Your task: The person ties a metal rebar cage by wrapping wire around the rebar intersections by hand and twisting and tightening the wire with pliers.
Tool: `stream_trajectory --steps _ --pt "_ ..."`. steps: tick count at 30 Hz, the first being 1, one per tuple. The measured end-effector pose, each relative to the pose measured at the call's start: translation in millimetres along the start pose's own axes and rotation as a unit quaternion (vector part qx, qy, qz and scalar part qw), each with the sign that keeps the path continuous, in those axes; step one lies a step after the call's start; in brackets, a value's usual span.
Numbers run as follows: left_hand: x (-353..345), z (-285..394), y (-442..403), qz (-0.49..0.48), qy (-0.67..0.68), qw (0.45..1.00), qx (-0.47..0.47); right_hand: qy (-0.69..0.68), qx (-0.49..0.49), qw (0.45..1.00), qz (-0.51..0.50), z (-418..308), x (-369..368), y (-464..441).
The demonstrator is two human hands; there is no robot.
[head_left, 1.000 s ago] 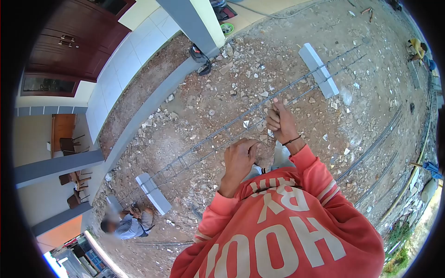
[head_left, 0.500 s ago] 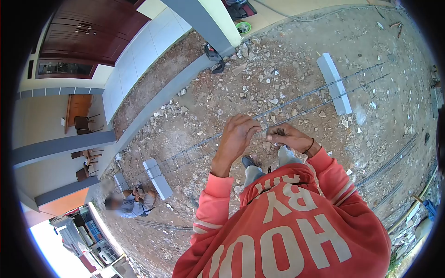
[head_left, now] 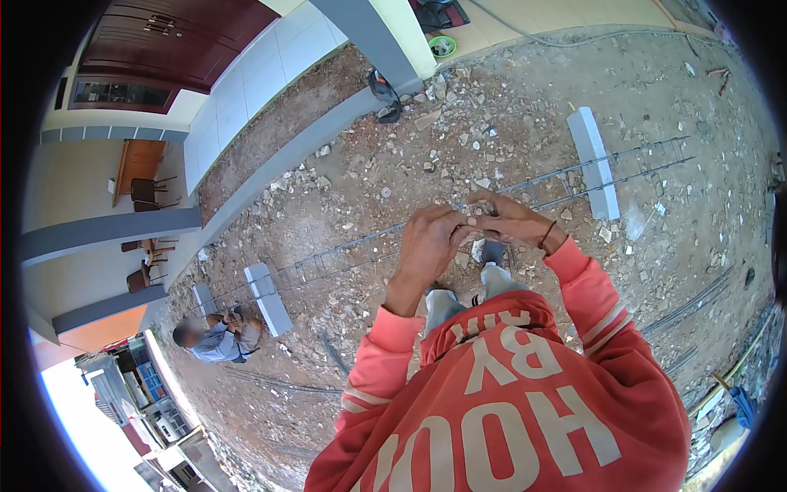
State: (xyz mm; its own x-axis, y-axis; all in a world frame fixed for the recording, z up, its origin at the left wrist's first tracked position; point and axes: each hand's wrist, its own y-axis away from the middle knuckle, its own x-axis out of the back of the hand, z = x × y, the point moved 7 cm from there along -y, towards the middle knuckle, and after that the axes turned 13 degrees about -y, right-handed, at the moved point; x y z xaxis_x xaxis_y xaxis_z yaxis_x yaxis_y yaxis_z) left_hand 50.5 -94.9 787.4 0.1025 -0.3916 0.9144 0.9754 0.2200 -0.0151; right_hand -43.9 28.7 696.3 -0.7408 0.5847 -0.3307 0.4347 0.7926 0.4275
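Note:
My left hand is closed, its fingertips pinched together above a long steel rebar frame. Close against it, my right hand is also closed, with thumb and forefinger pointing toward the left fingertips. Whatever lies between the fingers is too small or hidden to name. The rebar frame runs from lower left to upper right, with crosswise ties between its long bars. Both hands cover its middle part. It rests on a pale grey block at the right and another pale block at the left.
A person crouches by the frame's far left end, near a further block. Loose steel bars lie on the rubble-strewn ground at the right. A pillar and a low kerb border the building. My shoe stands beneath my hands.
My right hand has moved up and left to meet my left hand; a gap between them has closed. The view has shifted slightly. The crouching person stays by the left blocks.

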Motion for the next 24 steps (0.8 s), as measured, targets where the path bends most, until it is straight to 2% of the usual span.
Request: stream_trajectory --steps 1,2,3,4,5,6,8,9,11,13,15,17,19,20,21,22,23,24 --pt "2 3 -8 -0.023 0.011 0.999 -0.044 -0.110 -0.133 0.973 -0.151 14 -22 14" --pt "2 7 -13 -0.045 0.022 0.995 -0.088 -0.107 -0.131 0.973 -0.154 18 -19 17" --pt "3 6 -16 -0.041 0.020 0.995 -0.087 -0.155 -0.084 0.956 -0.236 15 -23 22" --pt "2 2 -18 -0.036 0.066 0.995 -0.058 -0.202 -0.038 0.926 -0.316 11 -30 29" --pt "-1 -1 -19 -0.033 0.113 0.993 -0.031 -0.203 -0.039 0.926 -0.316 20 -34 30" --pt "-11 -3 -16 -0.035 0.114 0.992 -0.033 -0.286 -0.016 0.934 -0.213 24 -27 23" --pt "-26 -19 -4 0.060 0.148 0.985 0.072 -0.388 0.040 0.921 0.006 22 -15 17" --pt "-33 -8 2 0.057 0.150 0.985 0.068 -0.389 0.042 0.920 0.011 25 -16 12" --pt "-56 4 19 -0.004 0.196 0.969 0.149 -0.494 0.082 0.850 0.163 44 3 3" --pt "-77 6 27 -0.027 0.250 0.952 0.174 -0.528 0.068 0.831 0.158 45 -2 3" --pt "-89 -9 37 -0.049 0.307 0.928 0.205 -0.473 0.053 0.872 0.114 58 3 -4" --pt "-104 -26 48 -0.216 0.522 0.786 0.250 -0.451 0.049 0.882 0.127 50 8 -1" --pt "-100 -37 56 -0.249 0.517 0.782 0.243 -0.429 0.046 0.892 0.136 41 7 -2" --pt "-86 -47 51 -0.143 0.366 0.909 0.137 -0.255 0.040 0.953 0.155 35 8 -3" --pt "-68 -46 48 -0.029 0.193 0.981 0.021 -0.072 0.036 0.982 0.169 30 10 -6" --pt "-57 -47 46 -0.029 0.198 0.980 0.021 0.174 0.112 0.965 0.163 27 13 -12" --pt "-41 -44 44 -0.015 0.134 0.990 -0.030 0.178 0.109 0.964 0.167 41 19 -13" --pt "-28 -43 42 0.000 0.070 0.994 -0.082 0.224 -0.003 0.970 0.095 64 14 -18"
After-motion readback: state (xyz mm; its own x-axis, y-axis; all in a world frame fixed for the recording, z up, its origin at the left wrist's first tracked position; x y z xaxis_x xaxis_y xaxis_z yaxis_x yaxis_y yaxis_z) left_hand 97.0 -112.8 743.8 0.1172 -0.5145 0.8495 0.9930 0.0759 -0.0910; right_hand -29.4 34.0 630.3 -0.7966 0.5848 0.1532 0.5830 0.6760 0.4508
